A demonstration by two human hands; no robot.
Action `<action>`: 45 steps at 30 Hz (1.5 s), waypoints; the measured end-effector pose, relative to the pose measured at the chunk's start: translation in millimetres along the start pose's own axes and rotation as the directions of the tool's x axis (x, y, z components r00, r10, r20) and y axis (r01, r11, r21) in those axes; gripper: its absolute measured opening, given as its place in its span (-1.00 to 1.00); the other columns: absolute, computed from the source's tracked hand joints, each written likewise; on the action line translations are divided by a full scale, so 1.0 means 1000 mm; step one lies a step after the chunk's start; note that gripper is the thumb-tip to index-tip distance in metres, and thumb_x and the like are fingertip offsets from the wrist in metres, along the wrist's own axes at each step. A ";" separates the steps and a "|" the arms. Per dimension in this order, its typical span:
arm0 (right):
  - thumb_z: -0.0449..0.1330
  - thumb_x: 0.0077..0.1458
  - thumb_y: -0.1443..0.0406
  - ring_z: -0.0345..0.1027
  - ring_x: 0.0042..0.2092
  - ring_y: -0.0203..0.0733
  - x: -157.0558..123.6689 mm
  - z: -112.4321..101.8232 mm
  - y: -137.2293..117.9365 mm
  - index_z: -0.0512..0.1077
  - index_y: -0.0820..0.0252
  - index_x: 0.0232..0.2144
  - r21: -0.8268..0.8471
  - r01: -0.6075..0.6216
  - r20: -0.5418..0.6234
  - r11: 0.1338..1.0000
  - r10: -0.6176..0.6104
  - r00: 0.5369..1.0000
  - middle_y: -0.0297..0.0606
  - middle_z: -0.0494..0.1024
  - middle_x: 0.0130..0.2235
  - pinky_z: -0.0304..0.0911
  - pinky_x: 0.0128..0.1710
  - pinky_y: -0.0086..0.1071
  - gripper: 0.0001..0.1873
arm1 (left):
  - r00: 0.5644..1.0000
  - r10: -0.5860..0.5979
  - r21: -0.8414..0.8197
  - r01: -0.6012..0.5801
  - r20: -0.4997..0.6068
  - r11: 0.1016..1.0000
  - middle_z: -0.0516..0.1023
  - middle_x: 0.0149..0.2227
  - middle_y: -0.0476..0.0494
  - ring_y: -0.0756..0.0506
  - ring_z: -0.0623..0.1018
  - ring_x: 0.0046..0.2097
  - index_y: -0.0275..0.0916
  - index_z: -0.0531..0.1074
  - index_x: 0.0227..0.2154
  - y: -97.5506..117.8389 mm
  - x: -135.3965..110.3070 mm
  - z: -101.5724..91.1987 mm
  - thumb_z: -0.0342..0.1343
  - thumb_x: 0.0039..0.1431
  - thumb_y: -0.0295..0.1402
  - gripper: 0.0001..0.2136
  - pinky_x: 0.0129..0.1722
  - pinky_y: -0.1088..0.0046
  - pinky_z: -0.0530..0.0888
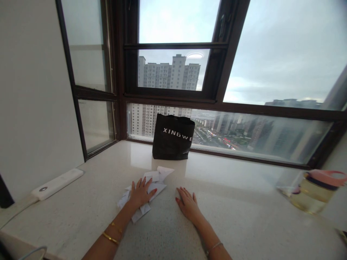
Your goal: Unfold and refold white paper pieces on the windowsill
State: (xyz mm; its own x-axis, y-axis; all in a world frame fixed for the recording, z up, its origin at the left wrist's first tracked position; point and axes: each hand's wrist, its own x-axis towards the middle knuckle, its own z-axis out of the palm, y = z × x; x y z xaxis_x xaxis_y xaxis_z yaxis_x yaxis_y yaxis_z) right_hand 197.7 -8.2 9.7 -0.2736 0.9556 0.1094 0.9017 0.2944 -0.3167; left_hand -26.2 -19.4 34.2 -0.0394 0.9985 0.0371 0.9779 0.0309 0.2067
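My left hand (pixel 141 193) lies flat with its fingers spread on a small heap of white paper slips (pixel 158 175) on the pale stone windowsill counter (pixel 233 213). To its right, my right hand (pixel 187 202) rests palm down on the bare counter, fingers stretched out and holding nothing. Both wrists wear thin bracelets. Behind the papers, a black bag (pixel 172 137) with white lettering stands upright against the window.
A white power strip (pixel 57 183) lies at the left by the wall, its cable running toward the front edge. A clear bottle with a pink lid (pixel 314 189) and yellowish liquid stands at the right. Large windows close off the back.
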 end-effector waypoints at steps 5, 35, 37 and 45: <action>-0.14 0.09 0.24 -0.13 0.18 -0.17 -0.001 -0.001 0.000 0.12 0.12 0.07 0.006 0.002 0.000 1.000 -0.002 1.000 -0.19 0.14 0.15 -0.32 0.12 -0.04 -0.53 | 0.979 0.047 0.012 -0.046 -0.198 0.999 0.05 0.19 -0.13 -0.34 -0.06 0.19 -0.06 0.18 0.05 0.026 0.004 0.001 -0.26 0.01 0.09 -0.42 0.04 -0.16 -0.25; -0.12 -0.02 -0.11 0.11 -0.65 -0.37 0.011 -0.005 -0.036 0.37 0.26 -0.66 0.837 0.117 -0.140 0.535 0.003 0.990 -0.37 0.30 -0.70 0.03 -0.63 -0.49 -0.39 | 0.976 0.115 -0.982 -0.187 -0.184 0.019 0.51 -0.35 -0.20 -0.14 0.48 -0.25 -0.33 0.39 -0.34 0.058 0.002 0.016 0.07 -0.09 -0.04 -0.59 -0.20 0.34 0.37; -0.22 0.06 -0.05 0.23 -0.58 -0.32 0.024 -0.002 -0.037 0.42 0.26 -0.59 0.702 0.148 -0.166 0.697 -0.042 0.985 -0.30 0.40 -0.61 0.13 -0.56 -0.47 -0.37 | 0.990 0.020 -0.981 -0.135 -0.140 -0.139 0.52 -0.38 -0.20 -0.13 0.50 -0.29 -0.33 0.39 -0.35 0.055 0.006 0.017 0.10 -0.11 -0.06 -0.61 -0.22 0.35 0.39; -0.08 0.05 0.34 0.01 0.11 -0.08 0.091 -0.019 -0.010 0.18 0.26 0.04 0.171 -0.071 -0.276 0.983 0.117 0.954 -0.09 0.27 0.05 -0.05 0.02 -0.25 -0.55 | 0.992 -0.123 -0.942 -0.031 0.011 -0.334 0.51 -0.44 -0.12 -0.08 0.54 -0.40 -0.31 0.32 -0.29 0.045 0.012 0.022 0.16 -0.09 -0.25 -0.69 -0.33 0.40 0.46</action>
State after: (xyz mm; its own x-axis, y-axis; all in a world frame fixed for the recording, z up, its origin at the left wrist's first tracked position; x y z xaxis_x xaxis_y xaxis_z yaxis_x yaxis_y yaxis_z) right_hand 170.0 76.0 41.2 -0.0632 0.9428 0.3273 0.8484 0.2235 -0.4800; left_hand 21.7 -5.3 22.0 -0.1575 0.9875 0.0010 -0.5184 -0.0836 0.8511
